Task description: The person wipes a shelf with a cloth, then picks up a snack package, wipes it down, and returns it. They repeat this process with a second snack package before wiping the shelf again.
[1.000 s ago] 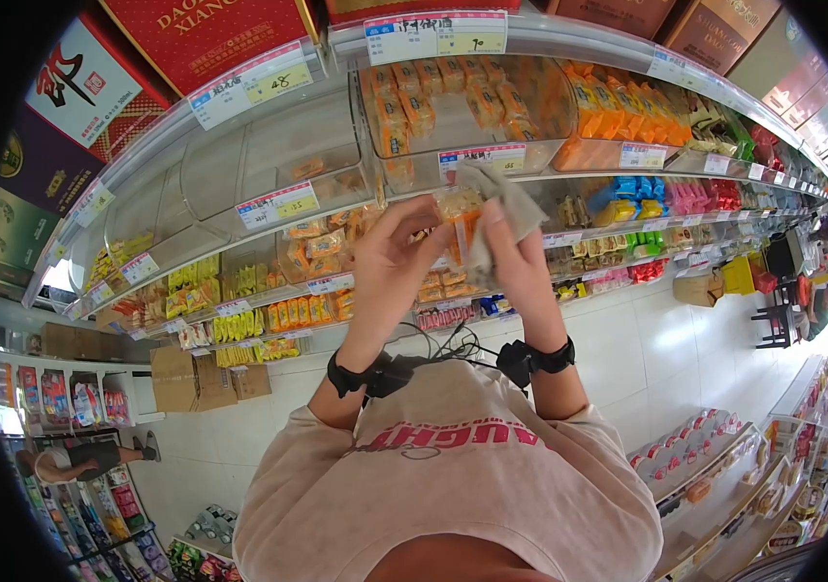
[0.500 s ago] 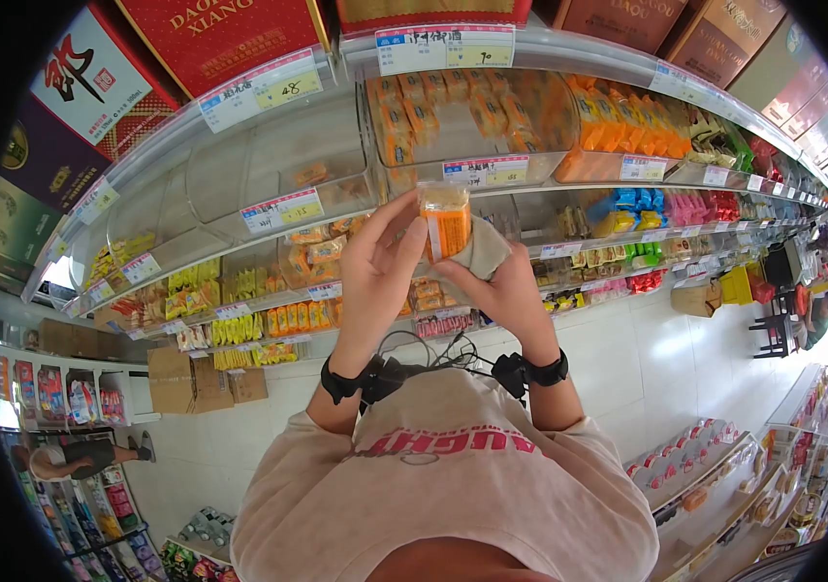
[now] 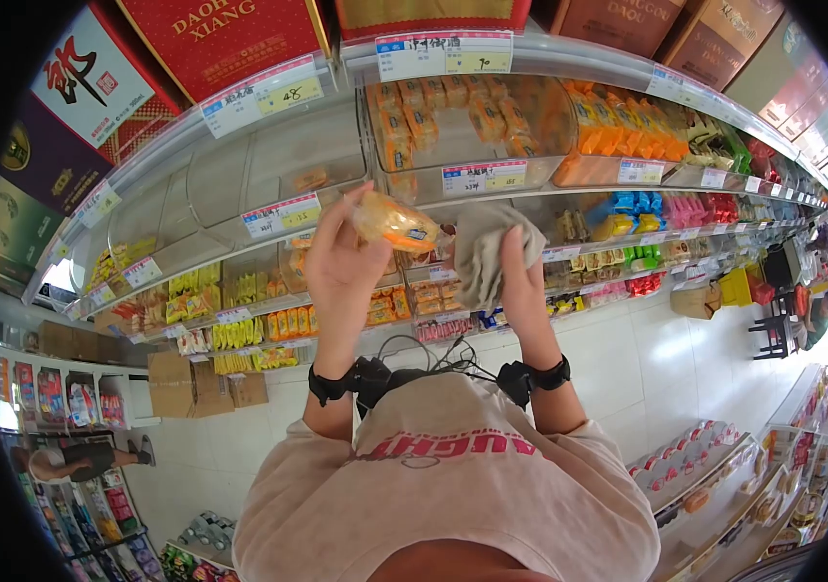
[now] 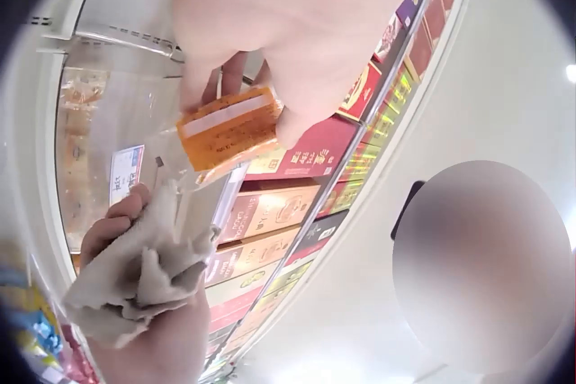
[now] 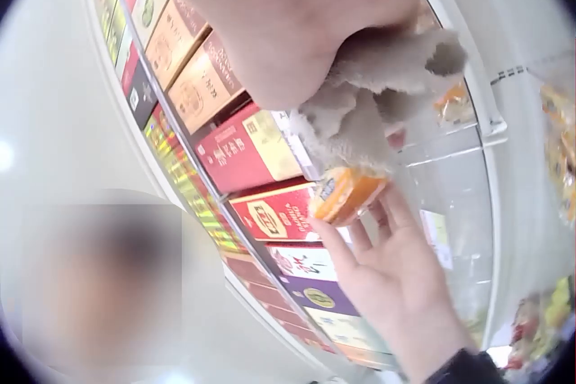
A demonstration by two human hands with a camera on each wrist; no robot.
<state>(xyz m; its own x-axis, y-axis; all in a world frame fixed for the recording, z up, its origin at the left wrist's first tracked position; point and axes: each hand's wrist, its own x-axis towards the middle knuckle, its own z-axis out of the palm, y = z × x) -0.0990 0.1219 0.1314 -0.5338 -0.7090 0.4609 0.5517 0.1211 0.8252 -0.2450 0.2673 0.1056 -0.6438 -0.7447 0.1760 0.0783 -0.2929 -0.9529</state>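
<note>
My left hand pinches a snack packet in an orange and clear wrapper between thumb and fingers. It is tilted in front of the upper shelf's edge. In the left wrist view the packet shows a pale strip on its orange side. To its right, my right hand grips a crumpled grey cloth, thumb over its face, apart from the packet in the head view. The right wrist view has the cloth overlapping the packet, with the left hand below.
Behind the hands, a clear bin holds similar orange packets. Beside it is a bin with few packets. Price tags line the shelf edge, boxes stand above, and cardboard boxes sit on the floor.
Both hands were together at the packet, the cloth against it. Now the left hand has drawn it left and tilted it, while the right hand and cloth have moved apart to the right.
</note>
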